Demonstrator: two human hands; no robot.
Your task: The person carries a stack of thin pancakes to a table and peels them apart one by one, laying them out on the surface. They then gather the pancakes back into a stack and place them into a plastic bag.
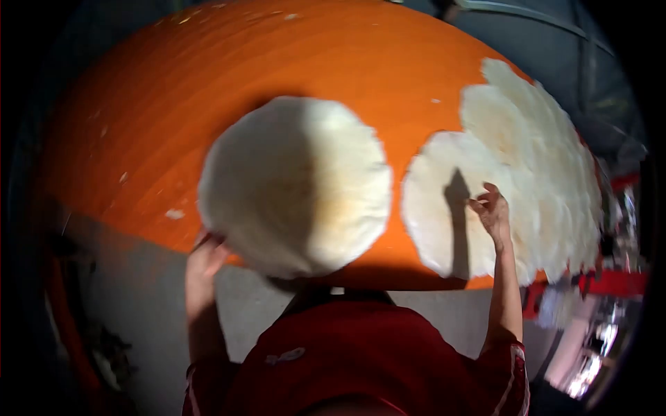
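A large round, thin white flatbread (pixel 347 173), browned in a patch, lies in front of me, half in shadow, its near edge reaching the table's rim. My left hand (pixel 207 256) is at its lower left edge, fingers curled against it; the fingertips are partly hidden. To the right, my right hand (pixel 492 211) is over another pale flatbread (pixel 430 201), thumb and fingers drawn together in a pinch. Whatever is between those fingertips is too small to make out. The right hand's shadow falls across this flatbread.
An orange curved table (pixel 333 55) carries the flatbreads. Many overlapping flatbreads (pixel 555 187) cover its right end. Small pale crumbs (pixel 175 214) dot the orange surface. Grey floor (pixel 139 291) shows below the near edge, and red and shiny items (pixel 614 283) stand at far right.
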